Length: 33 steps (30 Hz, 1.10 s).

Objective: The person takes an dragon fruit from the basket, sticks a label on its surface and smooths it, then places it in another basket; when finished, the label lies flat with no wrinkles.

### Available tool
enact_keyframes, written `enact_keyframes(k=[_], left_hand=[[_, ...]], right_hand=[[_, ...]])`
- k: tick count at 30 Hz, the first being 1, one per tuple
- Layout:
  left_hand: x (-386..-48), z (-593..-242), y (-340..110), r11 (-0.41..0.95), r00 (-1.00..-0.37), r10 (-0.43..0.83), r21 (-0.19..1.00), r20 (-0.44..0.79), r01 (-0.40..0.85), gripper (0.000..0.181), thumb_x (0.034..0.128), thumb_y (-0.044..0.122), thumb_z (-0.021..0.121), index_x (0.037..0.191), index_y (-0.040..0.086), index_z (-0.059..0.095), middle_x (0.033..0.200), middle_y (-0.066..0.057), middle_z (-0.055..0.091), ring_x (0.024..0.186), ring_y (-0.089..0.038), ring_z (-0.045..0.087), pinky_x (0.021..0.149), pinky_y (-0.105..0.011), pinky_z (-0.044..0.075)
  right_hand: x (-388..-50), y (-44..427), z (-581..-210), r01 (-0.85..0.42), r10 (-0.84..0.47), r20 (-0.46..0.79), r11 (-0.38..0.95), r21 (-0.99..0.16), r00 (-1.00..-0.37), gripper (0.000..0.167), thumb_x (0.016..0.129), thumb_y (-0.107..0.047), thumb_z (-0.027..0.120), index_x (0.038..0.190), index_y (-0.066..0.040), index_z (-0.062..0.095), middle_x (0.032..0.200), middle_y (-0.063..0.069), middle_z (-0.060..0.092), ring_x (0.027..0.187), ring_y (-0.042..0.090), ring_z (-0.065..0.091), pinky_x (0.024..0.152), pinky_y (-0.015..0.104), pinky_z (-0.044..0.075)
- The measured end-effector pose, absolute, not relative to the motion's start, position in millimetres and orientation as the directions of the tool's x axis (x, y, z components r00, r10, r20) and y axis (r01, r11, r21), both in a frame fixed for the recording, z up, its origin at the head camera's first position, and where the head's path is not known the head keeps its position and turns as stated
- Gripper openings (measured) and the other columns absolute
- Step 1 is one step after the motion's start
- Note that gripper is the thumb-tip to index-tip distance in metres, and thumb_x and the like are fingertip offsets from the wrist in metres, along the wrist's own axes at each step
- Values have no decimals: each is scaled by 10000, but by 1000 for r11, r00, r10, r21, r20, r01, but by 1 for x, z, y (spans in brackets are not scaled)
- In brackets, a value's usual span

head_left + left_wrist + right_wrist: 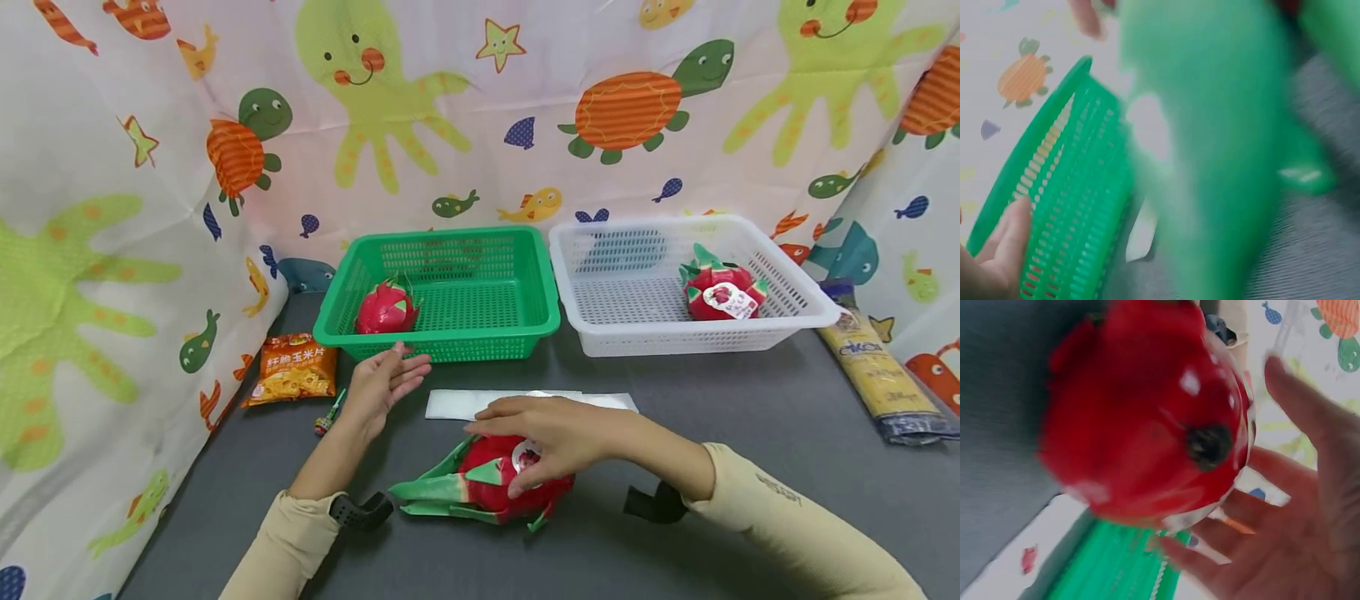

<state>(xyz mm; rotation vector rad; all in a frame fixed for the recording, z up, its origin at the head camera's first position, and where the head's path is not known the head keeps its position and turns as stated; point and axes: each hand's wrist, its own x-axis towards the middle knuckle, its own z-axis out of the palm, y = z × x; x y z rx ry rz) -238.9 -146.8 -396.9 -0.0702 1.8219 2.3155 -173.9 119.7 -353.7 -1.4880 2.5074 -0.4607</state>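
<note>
A large red dragon fruit with long green leaf tips and a round sticker lies on its side on the dark table. My right hand arches over its top, thumb and fingers spread; in the right wrist view the thumb stands apart from the red skin. My left hand is held palm up with straight fingers and holds nothing, just in front of the green basket. Blurred green leaves fill much of the left wrist view. Another dragon fruit sits in the green basket's left side.
Right of the green basket stands a white basket holding a stickered dragon fruit. White paper strips lie before the baskets. An orange snack bag and a small green stick-like item are left; a yellow package is right.
</note>
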Motion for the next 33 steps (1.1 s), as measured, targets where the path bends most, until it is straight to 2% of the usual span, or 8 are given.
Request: enact_keyframes(k=[4, 9, 15, 21, 25, 27, 31, 33], left_hand=[[-249, -401, -151, -356, -990, 17, 925, -139, -136, 471, 971, 284, 414, 1241, -99, 367, 962, -64, 704, 875, -124, 685, 818, -259, 515], [-254, -403, -148, -367, -994, 13, 924, -107, -105, 470, 993, 215, 361, 1245, -182, 354, 830, -17, 702, 821, -96, 684, 799, -224, 520], [-257, -403, -146, -359, -995, -14, 929, -101, -89, 449, 996, 184, 362, 1227, -201, 374, 777, -1, 694, 779, -94, 685, 777, -216, 523], [-257, -401, -143, -350, -995, -41, 934, -92, -72, 411, 998, 174, 360, 1174, -193, 411, 760, -6, 696, 772, -94, 686, 776, -213, 526], [-257, -400, -143, -353, -993, -60, 932, -103, -75, 372, 997, 180, 363, 1132, -157, 447, 787, -23, 699, 794, -104, 686, 785, -223, 525], [-257, -399, -143, -351, -991, -68, 932, -117, -86, 351, 995, 187, 369, 1118, -131, 453, 795, -18, 698, 801, -103, 686, 792, -230, 522], [-257, -399, -143, -344, -989, -68, 933, -134, -103, 342, 992, 200, 378, 1125, -108, 442, 799, -9, 696, 805, -100, 686, 809, -238, 514], [-257, -399, -144, -341, -988, -64, 934, -138, -108, 338, 989, 210, 386, 1121, -96, 438, 815, -14, 696, 809, -99, 686, 814, -241, 511]], right_hand=[[-181, 97, -352, -792, -860, -232, 509, -336, -454, 785, 738, -505, 689, 1410, -256, 367, 1350, -41, 479, 1192, 121, 468, 891, 299, 487], [-185, 85, -350, -781, -824, -365, 545, -305, -432, 713, 726, -494, 690, 1360, -280, 444, 1302, -61, 505, 1117, 104, 495, 854, 298, 482], [-185, 90, -345, -773, -829, -339, 546, -323, -444, 657, 732, -470, 685, 1326, -260, 496, 1152, -67, 571, 958, 52, 505, 781, 236, 468], [-192, 121, -328, -693, -830, -247, 555, -460, -500, 619, 747, -439, 684, 1309, -240, 519, 1261, -41, 543, 1051, 110, 515, 815, 258, 487], [-218, 166, -293, -522, -787, -172, 538, -663, -593, 645, 758, -357, 711, 1339, -188, 488, 1177, -3, 558, 1034, 180, 516, 719, 271, 538], [-235, 194, -275, -440, -707, -144, 571, -693, -692, 631, 782, -322, 695, 1351, -165, 472, 1069, 25, 582, 941, 196, 549, 679, 292, 539], [-273, 246, -257, -233, -390, -86, 697, -679, -917, 569, 850, -347, 621, 1341, -98, 477, 884, 44, 597, 699, 170, 554, 596, 280, 489], [-292, 266, -262, -84, -194, -83, 721, -688, -978, 639, 851, -430, 601, 1353, -64, 452, 946, 86, 596, 724, 168, 545, 598, 255, 478]])
